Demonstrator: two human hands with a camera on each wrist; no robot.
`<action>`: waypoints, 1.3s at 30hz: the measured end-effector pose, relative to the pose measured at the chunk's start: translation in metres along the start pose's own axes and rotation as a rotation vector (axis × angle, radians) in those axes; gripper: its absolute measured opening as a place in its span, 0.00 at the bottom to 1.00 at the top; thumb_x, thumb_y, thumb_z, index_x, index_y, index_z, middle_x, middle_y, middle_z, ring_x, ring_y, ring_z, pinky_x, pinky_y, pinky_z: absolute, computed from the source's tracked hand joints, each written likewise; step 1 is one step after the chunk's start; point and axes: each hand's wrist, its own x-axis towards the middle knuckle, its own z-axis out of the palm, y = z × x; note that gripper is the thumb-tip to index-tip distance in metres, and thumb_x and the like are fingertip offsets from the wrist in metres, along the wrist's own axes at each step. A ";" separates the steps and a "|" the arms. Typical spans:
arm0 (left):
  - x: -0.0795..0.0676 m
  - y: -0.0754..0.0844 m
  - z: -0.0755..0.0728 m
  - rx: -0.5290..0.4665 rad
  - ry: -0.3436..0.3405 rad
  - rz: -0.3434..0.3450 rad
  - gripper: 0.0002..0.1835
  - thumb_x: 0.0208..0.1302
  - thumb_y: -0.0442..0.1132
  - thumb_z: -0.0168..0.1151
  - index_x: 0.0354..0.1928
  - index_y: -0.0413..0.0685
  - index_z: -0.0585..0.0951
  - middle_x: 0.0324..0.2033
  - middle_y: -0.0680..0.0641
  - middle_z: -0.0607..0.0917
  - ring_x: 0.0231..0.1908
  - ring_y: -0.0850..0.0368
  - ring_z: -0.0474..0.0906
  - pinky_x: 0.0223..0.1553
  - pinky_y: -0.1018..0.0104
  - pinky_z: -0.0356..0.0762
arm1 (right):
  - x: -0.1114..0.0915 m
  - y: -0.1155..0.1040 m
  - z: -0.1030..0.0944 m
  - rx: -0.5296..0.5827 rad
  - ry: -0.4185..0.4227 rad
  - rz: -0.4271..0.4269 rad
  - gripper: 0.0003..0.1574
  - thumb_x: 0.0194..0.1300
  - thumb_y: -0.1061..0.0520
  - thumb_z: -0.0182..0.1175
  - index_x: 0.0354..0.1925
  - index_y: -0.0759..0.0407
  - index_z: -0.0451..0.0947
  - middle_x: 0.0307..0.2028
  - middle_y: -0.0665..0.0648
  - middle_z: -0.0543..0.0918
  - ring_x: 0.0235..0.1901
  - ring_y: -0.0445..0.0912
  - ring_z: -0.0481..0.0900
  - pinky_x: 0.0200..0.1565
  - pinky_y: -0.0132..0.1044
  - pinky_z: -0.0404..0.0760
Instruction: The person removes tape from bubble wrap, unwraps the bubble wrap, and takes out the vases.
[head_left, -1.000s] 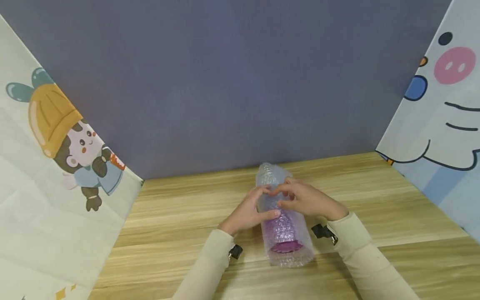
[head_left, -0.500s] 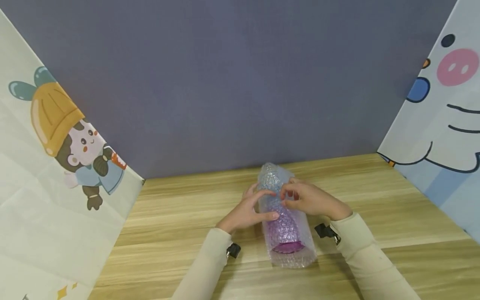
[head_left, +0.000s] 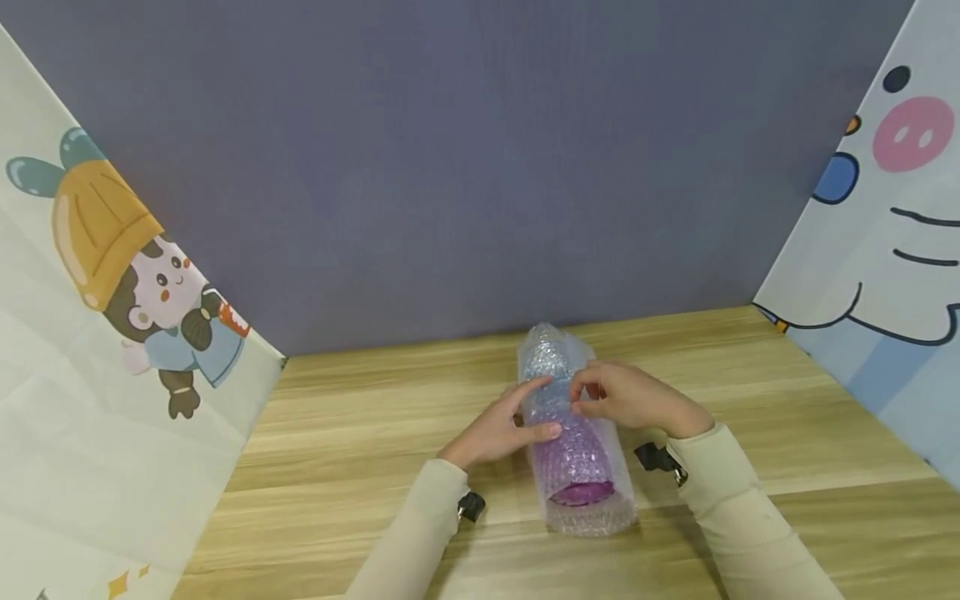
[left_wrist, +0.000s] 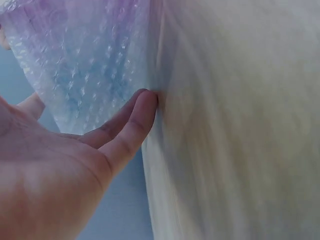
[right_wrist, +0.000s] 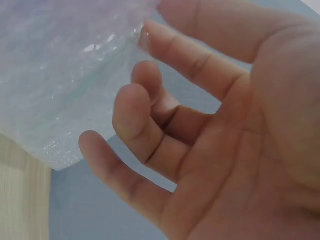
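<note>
Looks like a job of wrapping: a purple thing (head_left: 576, 492) rolled up in bubble wrap (head_left: 573, 433). Lying on its side on the wooden table (head_left: 360, 433), in the middle, between the two hands, open end near and far end pointing at the grey wall.

Press with the left hand (head_left: 498, 429) as it is now: almost flat, fingers (left_wrist: 135, 120) nearly straight, tips and thumb resting on the side of the wrap, not closed round it. Good for stopping a roll-away.

Pinch with the right hand (head_left: 637, 400) as it is now: fingers (right_wrist: 165, 45) bent, thumb and first finger closed on the loose edge of the wrap on top.

To do it well, probably:
- Pull the edge snug, not hard. Too hard, and pop go the bubbles.
- Lay the edge flat along the roll, with no bumps or gaps.
- Push down softly on the left side, so nothing spins.
- Mind the open near end. Could let the purple thing slip out if tipped.
</note>
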 end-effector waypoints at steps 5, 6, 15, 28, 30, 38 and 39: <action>0.003 0.000 0.003 0.004 0.004 0.001 0.45 0.63 0.71 0.62 0.78 0.83 0.53 0.81 0.49 0.56 0.67 0.45 0.73 0.64 0.52 0.78 | 0.001 0.003 0.000 0.010 -0.002 -0.025 0.03 0.66 0.59 0.66 0.38 0.50 0.82 0.28 0.47 0.76 0.28 0.39 0.70 0.29 0.31 0.74; 0.003 0.000 0.004 0.001 0.003 0.001 0.45 0.63 0.71 0.62 0.78 0.83 0.53 0.80 0.49 0.56 0.67 0.45 0.72 0.64 0.52 0.78 | 0.001 0.004 0.001 0.017 -0.004 -0.035 0.03 0.66 0.59 0.66 0.38 0.51 0.82 0.28 0.47 0.76 0.27 0.39 0.70 0.29 0.31 0.74; 0.005 -0.001 0.005 -0.014 -0.007 0.007 0.45 0.63 0.71 0.61 0.78 0.84 0.52 0.80 0.47 0.56 0.70 0.45 0.69 0.66 0.52 0.76 | 0.004 0.008 0.004 0.055 -0.017 -0.073 0.07 0.68 0.63 0.63 0.35 0.52 0.78 0.26 0.47 0.76 0.26 0.37 0.71 0.29 0.30 0.74; 0.005 -0.002 0.003 -0.019 -0.027 0.008 0.47 0.63 0.72 0.60 0.79 0.82 0.50 0.81 0.47 0.55 0.74 0.43 0.63 0.70 0.47 0.73 | 0.006 0.008 0.006 0.066 -0.018 -0.126 0.10 0.71 0.64 0.61 0.33 0.52 0.75 0.29 0.47 0.76 0.27 0.38 0.71 0.29 0.30 0.74; 0.005 -0.002 0.003 -0.018 -0.028 0.007 0.47 0.63 0.73 0.60 0.79 0.82 0.50 0.81 0.47 0.54 0.75 0.43 0.63 0.70 0.47 0.73 | 0.007 0.008 0.006 0.066 -0.021 -0.130 0.10 0.71 0.64 0.61 0.33 0.51 0.75 0.29 0.46 0.76 0.27 0.38 0.71 0.29 0.30 0.75; 0.005 -0.003 0.003 -0.029 -0.031 0.009 0.48 0.63 0.73 0.60 0.80 0.79 0.50 0.82 0.48 0.53 0.77 0.44 0.59 0.71 0.47 0.72 | 0.007 0.008 0.007 0.078 -0.037 -0.146 0.11 0.72 0.63 0.61 0.33 0.51 0.73 0.29 0.46 0.74 0.28 0.39 0.71 0.30 0.31 0.75; 0.005 -0.003 0.003 -0.030 -0.031 0.010 0.48 0.63 0.73 0.59 0.80 0.79 0.49 0.82 0.49 0.53 0.77 0.44 0.59 0.71 0.47 0.71 | 0.007 0.008 0.007 0.080 -0.039 -0.147 0.11 0.71 0.63 0.61 0.32 0.51 0.73 0.29 0.46 0.74 0.28 0.39 0.71 0.30 0.31 0.75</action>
